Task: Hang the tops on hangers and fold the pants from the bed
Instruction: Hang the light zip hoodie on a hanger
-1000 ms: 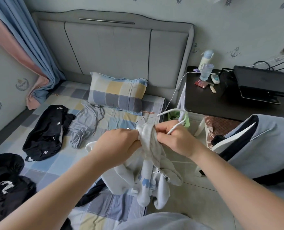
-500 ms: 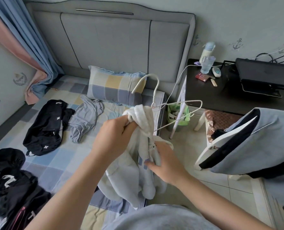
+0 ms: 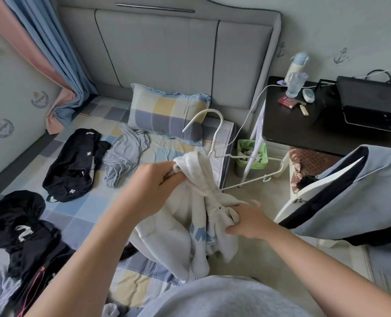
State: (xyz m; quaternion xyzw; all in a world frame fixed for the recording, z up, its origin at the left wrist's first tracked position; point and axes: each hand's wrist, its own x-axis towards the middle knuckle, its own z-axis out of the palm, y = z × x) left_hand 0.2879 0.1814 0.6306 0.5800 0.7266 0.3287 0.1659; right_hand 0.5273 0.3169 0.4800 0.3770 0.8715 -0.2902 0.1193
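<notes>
Hands, two, work nearest the camera above the bed's (image 3: pixel 80 209) near edge. Left hand (image 3: pixel 153 186) is clenched on the bunched collar of one white top (image 3: pixel 178 236); right hand (image 3: pixel 249 221) pinches a lower fold of that top, thumb raised. One white hanger (image 3: pixel 215 133) sits partly inside the garment, its hook upright and one arm jutting right over the tiled floor (image 3: pixel 254 197). On the checked sheet lie two black garment heaps (image 3: pixel 73 161) at left and one grey garment (image 3: pixel 123 156) just beside the farther heap. One checked pillow (image 3: pixel 167 113) leans against the grey headboard (image 3: pixel 178 53). One black bench (image 3: pixel 304 129) stands right of the bed; one green bin (image 3: pixel 251 156) sits between them. Curtains (image 3: pixel 52 53) hang far left.
</notes>
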